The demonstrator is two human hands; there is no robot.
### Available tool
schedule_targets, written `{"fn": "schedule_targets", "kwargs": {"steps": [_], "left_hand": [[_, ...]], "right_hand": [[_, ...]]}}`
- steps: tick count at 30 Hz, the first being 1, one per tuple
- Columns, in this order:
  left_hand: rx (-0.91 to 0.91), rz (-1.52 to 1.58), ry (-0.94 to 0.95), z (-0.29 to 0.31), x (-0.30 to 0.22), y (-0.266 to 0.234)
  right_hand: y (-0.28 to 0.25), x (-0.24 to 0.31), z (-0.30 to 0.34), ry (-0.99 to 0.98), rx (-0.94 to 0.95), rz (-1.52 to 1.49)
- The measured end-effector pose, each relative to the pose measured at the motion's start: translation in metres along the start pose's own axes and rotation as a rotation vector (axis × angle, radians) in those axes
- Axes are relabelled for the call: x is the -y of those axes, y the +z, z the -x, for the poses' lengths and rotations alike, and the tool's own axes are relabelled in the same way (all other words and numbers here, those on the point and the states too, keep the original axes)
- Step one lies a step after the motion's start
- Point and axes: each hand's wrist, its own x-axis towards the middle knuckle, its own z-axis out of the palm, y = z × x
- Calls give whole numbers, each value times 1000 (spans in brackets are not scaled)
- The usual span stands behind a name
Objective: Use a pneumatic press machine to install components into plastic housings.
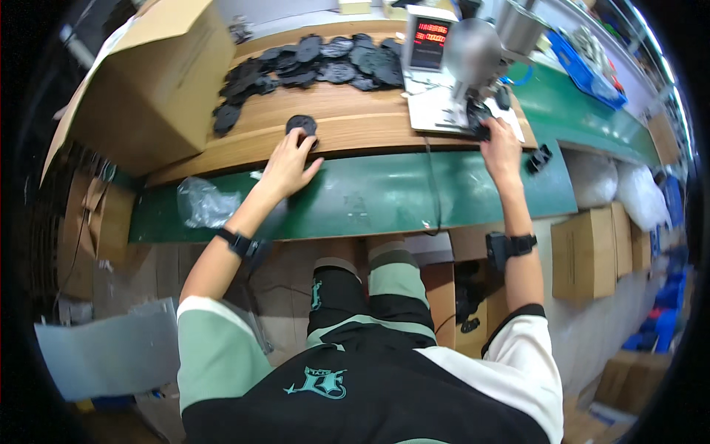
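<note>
My left hand (287, 164) reaches over the wooden board, its fingertips on a flat black round part (301, 123). The thumb stands apart from that part, so the hand is open. At the right, my right hand (504, 150) is closed at the base of a small bench machine (473, 55). Its fingers pinch a dark part (479, 120) under the machine's head, partly hidden by the fingertips. A heap of similar black round parts (338, 70) lies along the back of the board.
A large cardboard box (159, 96) stands at the left of the board (355, 133). On the green table lie a clear plastic bag (203, 203), a cable (434, 185) and a small black piece (539, 159). A display (429, 41) with red digits and a blue tray (584, 70) stand behind.
</note>
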Motion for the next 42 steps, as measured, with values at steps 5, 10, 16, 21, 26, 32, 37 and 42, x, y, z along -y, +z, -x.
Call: {"fn": "schedule_targets", "kwargs": {"steps": [5,10,16,21,26,32,37,42], "left_hand": [[-57,-240,92,17,-3,17],[-140,-252,120,8,-24,22],[-200,-263,91,-14,-44,22],[-217,-323,231,-54,-102,22],[-311,-216,446,-104,-177,34],[-321,-192,559,-155,-224,69],[-277,-212,580,-185,-238,87],[-126,-180,533,-182,-235,89]], "right_hand": [[7,2,-2,-54,-25,-12],[6,-6,1,-36,-31,-3],[5,0,0,-14,-53,24],[16,17,-8,16,-75,219],[3,5,-9,62,-39,88],[-19,-7,51,360,-450,-547],[-39,10,195,558,-506,-691],[-5,-9,335,773,-344,-483]]}}
